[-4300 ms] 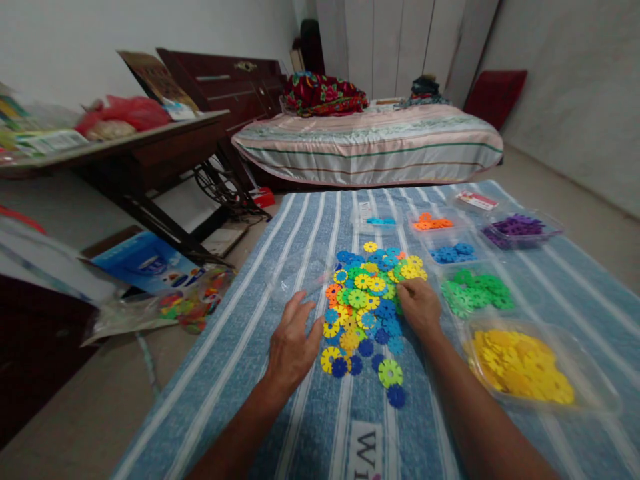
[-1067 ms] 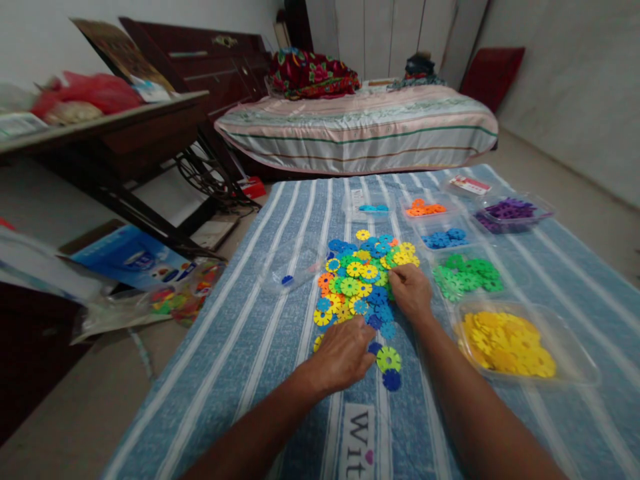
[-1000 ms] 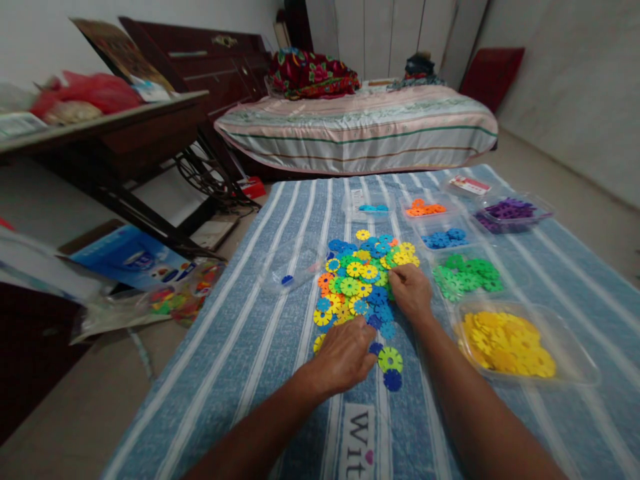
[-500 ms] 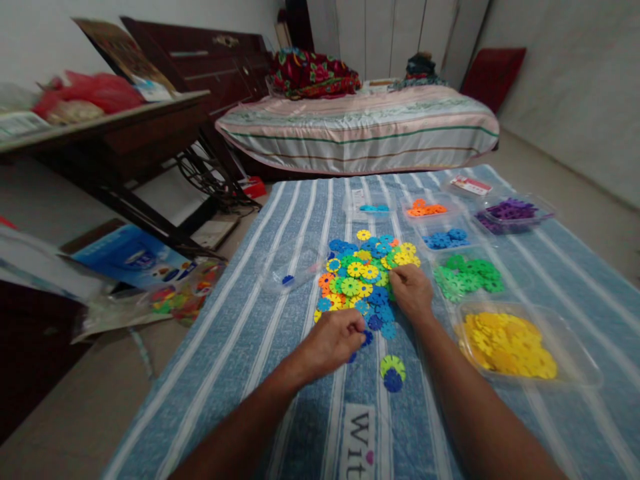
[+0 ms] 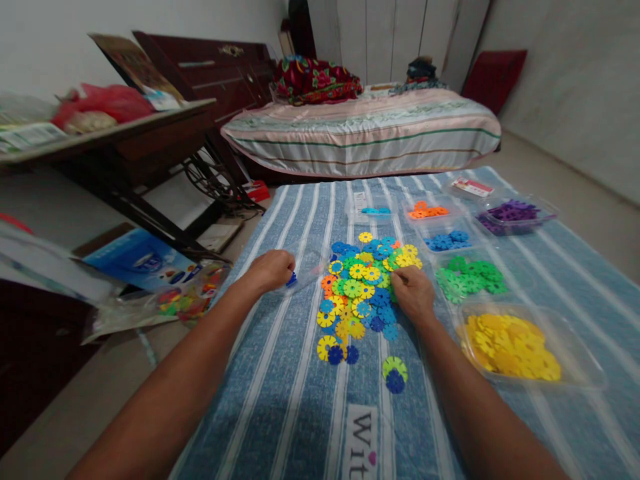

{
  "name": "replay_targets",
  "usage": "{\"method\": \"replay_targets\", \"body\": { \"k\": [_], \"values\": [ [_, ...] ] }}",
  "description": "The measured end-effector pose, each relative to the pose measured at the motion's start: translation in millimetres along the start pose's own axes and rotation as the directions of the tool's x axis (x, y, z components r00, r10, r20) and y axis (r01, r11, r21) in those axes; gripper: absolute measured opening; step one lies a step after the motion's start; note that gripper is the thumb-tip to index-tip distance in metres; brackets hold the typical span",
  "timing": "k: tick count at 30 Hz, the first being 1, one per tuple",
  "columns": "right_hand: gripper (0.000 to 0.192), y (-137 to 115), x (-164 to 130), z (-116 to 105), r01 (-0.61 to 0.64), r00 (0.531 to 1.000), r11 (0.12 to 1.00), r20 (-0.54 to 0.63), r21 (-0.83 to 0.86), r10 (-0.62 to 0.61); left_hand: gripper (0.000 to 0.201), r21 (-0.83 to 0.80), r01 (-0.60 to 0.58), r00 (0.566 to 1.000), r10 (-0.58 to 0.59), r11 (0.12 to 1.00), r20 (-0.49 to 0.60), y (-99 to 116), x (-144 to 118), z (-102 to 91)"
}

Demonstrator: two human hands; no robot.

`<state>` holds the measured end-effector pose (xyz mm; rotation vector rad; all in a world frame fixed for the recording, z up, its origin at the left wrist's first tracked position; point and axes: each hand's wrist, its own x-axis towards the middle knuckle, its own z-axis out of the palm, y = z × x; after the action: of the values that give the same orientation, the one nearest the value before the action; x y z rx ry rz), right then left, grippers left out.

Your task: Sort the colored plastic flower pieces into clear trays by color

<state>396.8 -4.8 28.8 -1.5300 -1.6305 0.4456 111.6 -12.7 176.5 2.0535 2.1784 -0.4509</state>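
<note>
In the head view, left of centre, the left hand curls its fingers over the clear tray, a dark blue disc at its fingertips; at centre the right hand rests, fingers bent, on the right edge of the mixed disc pile, beside the green discs

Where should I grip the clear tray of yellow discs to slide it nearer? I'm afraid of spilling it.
Take the clear tray of yellow discs by its near rim, with the right hand coming from the person's side. That rim is bare plastic and turns outward like a lip, and the tray sits flat on the striped blue cloth. The yellow discs are heaped in the middle, so keep it level.
</note>
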Motion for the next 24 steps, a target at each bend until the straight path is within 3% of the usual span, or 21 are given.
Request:
{"method": "replay_targets", "body": {
  "k": [4, 8, 10, 12, 15, 18, 24],
  "values": [
    [0.027, 1, 0, 1, 0.009, 1.0, 1.0, -0.001, 0.0, -0.009, 0.015, 0.03, 0.048, 0.997, -0.05, 0.998, 0.057, 4, 2, 0.6],
    [0.027, 1, 0, 0, 0.008, 1.0, 1.0, 0.003, -0.008, -0.008, 0.02, 0.038, 0.078, 0.996, -0.076, 0.996, -0.056, 8, -10, -5.7],
    [0.026, 1, 0, 0, 0.008, 1.0, 1.0, 0.004, -0.014, -0.008, 0.024, -0.016, 0.008, 0.993, -0.01, 1.0, -0.118, 14, -22, -7.6],
    [0.026, 0, 0, -1, 0.011, 1.0, 1.0, 0.001, -0.015, -0.011, 0.024, -0.117, -0.134, 0.985, 0.12, 0.984, -0.121, 24, -39, -5.3],
    [0.026, 0, 1, -1, 0.013, 1.0, 1.0, -0.005, -0.012, -0.013, 0.02, -0.253, -0.307, 0.95, 0.31, 0.917, -0.03, 44, -65, 9.2],
    [0.025, 0, 1, -2, 0.01, 1.0, 1.0, -0.01, -0.007, -0.01, 0.016, -0.291, -0.361, 0.915, 0.397, 0.886, 0.073, 62, -87, 32.8],
    [0.026, 0, 0, -2, 0.014, 1.0, 1.0, -0.004, -0.011, -0.014, 0.017, -0.258, -0.227, 0.953, 0.268, 0.939, 0.139, 81, -109, 67.6]
  ]
}}
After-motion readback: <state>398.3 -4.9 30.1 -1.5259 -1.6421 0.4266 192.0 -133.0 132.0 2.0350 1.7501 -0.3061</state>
